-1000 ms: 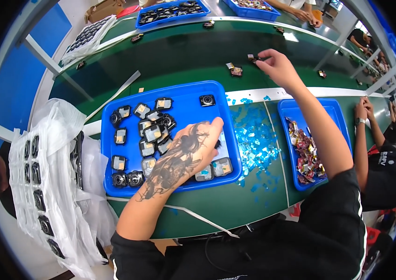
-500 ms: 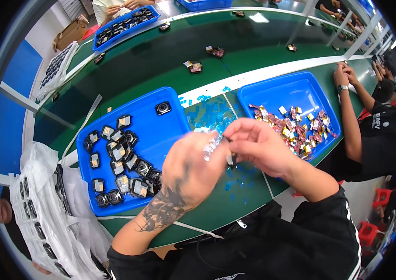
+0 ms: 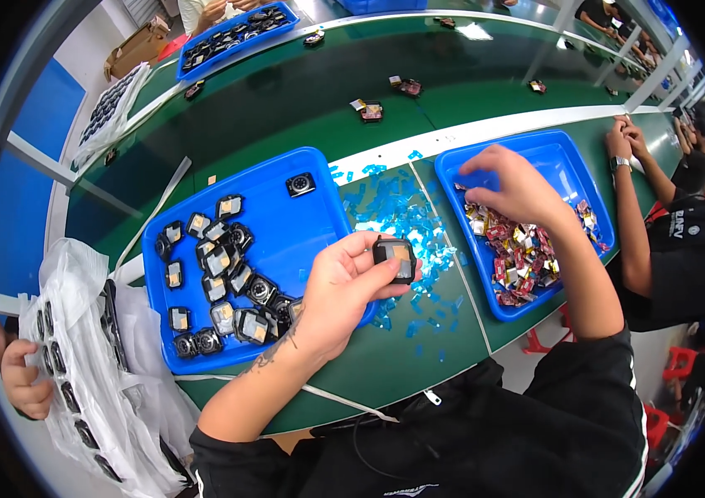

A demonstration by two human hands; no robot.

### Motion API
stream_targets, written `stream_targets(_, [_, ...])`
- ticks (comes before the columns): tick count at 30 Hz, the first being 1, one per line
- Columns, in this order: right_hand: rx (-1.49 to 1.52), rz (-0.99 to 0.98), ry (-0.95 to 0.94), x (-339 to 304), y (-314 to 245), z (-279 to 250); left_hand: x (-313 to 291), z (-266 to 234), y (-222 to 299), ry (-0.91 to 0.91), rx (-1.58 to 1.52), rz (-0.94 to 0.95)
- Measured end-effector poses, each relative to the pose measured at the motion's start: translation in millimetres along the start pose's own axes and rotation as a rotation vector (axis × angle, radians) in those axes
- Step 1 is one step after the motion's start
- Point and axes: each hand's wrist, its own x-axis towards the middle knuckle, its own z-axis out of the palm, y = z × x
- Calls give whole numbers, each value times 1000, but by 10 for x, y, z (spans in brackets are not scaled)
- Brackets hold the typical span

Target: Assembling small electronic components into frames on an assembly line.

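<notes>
My left hand (image 3: 344,286) holds a small black square part (image 3: 395,256) with a shiny face, raised over the green bench beside the left blue tray (image 3: 303,228). That tray carries several similar black parts (image 3: 220,286). My right hand (image 3: 512,184) reaches into the right blue tray (image 3: 572,162), fingers curled down onto a heap of small red and gold pieces (image 3: 523,253); whether it grips one is hidden. Between the trays lies a scatter of blue film scraps (image 3: 394,212).
A neighbour's forearm with a wristwatch (image 3: 631,207) rests at the right tray's edge. A white plastic bag (image 3: 78,349) with trays of black parts sits at left, another person's hand (image 3: 24,382) beside it. More blue trays (image 3: 236,33) and loose parts (image 3: 369,109) lie across the green belt.
My hands have separated: the right hand moved from the part out to the right tray, while the left keeps the black part held in front of me.
</notes>
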Motion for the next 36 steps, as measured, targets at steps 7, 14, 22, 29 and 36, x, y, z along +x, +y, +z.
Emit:
stream_targets(7, [120, 143, -29, 5, -121, 6, -75, -31, 85, -14, -65, -62])
stream_targets(14, [1308, 399, 119, -262, -656, -45, -81, -47, -15, 22, 277, 222])
stream_targets(22, [1783, 411, -7, -314, -1059, 227, -105, 26, 1, 5, 608, 409])
stream_targets(29, [1600, 376, 137, -310, -1163, 329, -146, 53, -36, -6, 587, 533])
stream_targets(36, [1436, 338, 311, -306, -1309, 372, -168, 109, -89, 22, 509, 509])
